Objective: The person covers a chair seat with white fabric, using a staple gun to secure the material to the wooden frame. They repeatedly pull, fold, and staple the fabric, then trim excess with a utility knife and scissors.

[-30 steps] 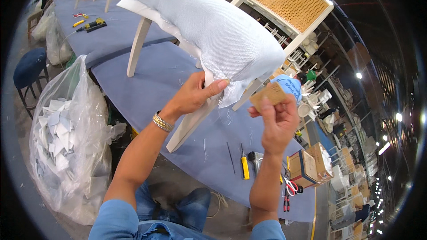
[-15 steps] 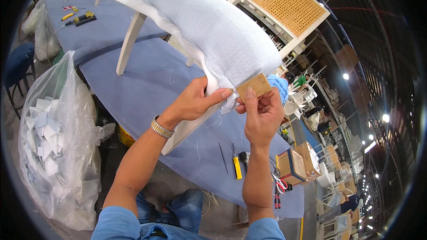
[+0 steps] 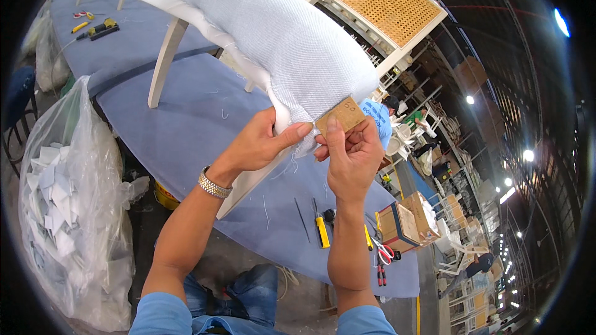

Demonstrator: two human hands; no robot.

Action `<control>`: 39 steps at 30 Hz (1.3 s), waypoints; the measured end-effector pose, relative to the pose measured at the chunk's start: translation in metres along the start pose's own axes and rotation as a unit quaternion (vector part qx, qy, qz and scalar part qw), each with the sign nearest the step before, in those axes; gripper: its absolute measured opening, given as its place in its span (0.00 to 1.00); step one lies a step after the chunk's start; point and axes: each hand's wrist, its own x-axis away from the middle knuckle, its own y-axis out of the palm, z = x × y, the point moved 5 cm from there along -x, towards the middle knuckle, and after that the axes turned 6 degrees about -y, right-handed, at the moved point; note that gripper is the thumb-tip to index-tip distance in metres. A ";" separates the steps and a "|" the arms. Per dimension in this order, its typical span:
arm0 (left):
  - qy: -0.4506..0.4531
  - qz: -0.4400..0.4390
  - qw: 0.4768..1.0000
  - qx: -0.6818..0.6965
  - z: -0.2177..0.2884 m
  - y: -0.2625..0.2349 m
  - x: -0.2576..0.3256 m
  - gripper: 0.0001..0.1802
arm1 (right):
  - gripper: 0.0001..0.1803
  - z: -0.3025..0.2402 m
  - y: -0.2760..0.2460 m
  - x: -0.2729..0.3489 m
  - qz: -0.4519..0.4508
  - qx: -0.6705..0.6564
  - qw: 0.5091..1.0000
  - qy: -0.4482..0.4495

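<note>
A chair seat (image 3: pixel 273 31) covered in pale blue-grey woven fabric stands on light wooden legs, its white padding showing along the near edge. At the near corner, my left hand (image 3: pixel 251 142) is closed on the loose fabric edge (image 3: pixel 301 111), thumb on top and the other fingers partly hidden behind. Just right of that thumb, my right hand (image 3: pixel 355 158) pinches a small brown card (image 3: pixel 339 118) with handwriting on it. The card lies against the side of the covered seat. Loose threads hang below the corner.
On the blue-covered table (image 3: pixel 186 93) lie a yellow-handled screwdriver (image 3: pixel 321 231), red-handled scissors (image 3: pixel 386 252) and, at far left, a power tool (image 3: pixel 103 28). Wooden box (image 3: pixel 397 226) at right. Clear bag of scraps (image 3: pixel 68 211) at left. A cane-panelled piece (image 3: pixel 385 0) and co-workers stand beyond.
The whole view has shifted slightly, so the seat and both hands sit a little further left. My grip on the fabric and on the card looks the same.
</note>
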 end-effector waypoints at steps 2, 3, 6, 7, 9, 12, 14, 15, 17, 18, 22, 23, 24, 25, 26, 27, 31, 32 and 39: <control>0.001 -0.003 1.000 0.002 0.001 0.001 0.000 0.21 | 0.11 0.000 0.000 0.000 0.005 0.006 1.000 -0.003; 0.001 -0.004 1.000 0.004 0.002 0.002 0.000 0.21 | 0.11 -0.001 0.000 0.000 0.004 0.011 1.000 -0.004; 0.009 0.017 1.000 -0.003 -0.001 -0.001 0.000 0.21 | 0.11 0.002 0.000 -0.001 -0.005 0.016 1.000 -0.001; 0.010 0.026 1.000 -0.006 -0.002 -0.002 0.000 0.22 | 0.10 0.002 -0.001 0.000 -0.010 0.018 1.000 0.004; -0.020 0.026 0.999 -0.030 -0.002 -0.003 0.000 0.23 | 0.10 0.002 -0.005 0.000 -0.017 0.019 1.000 0.003; -0.042 0.031 0.997 -0.056 -0.006 -0.005 0.000 0.24 | 0.09 0.011 -0.020 0.007 -0.002 0.033 0.999 -0.018; -0.032 0.037 0.997 -0.052 -0.008 -0.002 0.000 0.24 | 0.09 0.029 -0.044 0.028 0.057 0.041 0.997 0.021; -0.020 0.044 0.998 -0.045 -0.009 -0.002 0.000 0.24 | 0.09 0.041 -0.057 0.042 0.084 0.043 0.995 0.039; 0.006 0.061 0.997 -0.038 -0.005 -0.004 0.000 0.24 | 0.11 0.096 -0.095 0.088 0.068 0.085 0.982 0.152; 0.019 0.071 0.997 -0.034 -0.004 -0.002 -0.001 0.24 | 0.12 0.125 -0.116 0.118 0.057 0.119 0.969 0.207; 0.017 0.069 0.996 -0.061 -0.004 0.002 -0.008 0.23 | 0.12 0.206 -0.188 0.234 0.111 0.160 0.924 0.329; 0.005 0.075 0.994 -0.075 -0.006 0.005 -0.010 0.22 | 0.11 0.221 -0.204 0.255 0.140 0.139 0.920 0.339; -0.010 0.082 0.993 -0.087 -0.010 0.012 -0.013 0.22 | 0.11 0.227 -0.215 0.271 0.144 0.144 0.907 0.367; -0.025 0.086 0.992 -0.095 -0.016 0.022 -0.017 0.21 | 0.11 0.230 -0.224 0.283 0.156 0.148 0.907 0.361; -0.015 0.078 0.993 -0.088 -0.018 0.035 -0.020 0.21 | 0.11 0.228 -0.225 0.288 0.185 0.123 0.910 0.349; -0.005 0.070 0.994 -0.080 -0.020 0.052 -0.022 0.21 | 0.11 0.226 -0.227 0.290 0.216 0.099 0.911 0.337; 0.023 0.022 0.992 -0.119 -0.043 0.107 -0.036 0.25 | 0.09 0.218 -0.251 0.292 0.244 0.234 0.894 0.295; 0.024 -0.004 0.986 -0.167 -0.048 0.119 -0.040 0.25 | 0.10 0.216 -0.263 0.294 0.239 0.291 0.882 0.283; -0.003 -0.105 0.852 -0.513 -0.037 0.148 -0.030 0.23 | 0.12 0.219 -0.395 0.342 0.271 0.434 0.813 0.278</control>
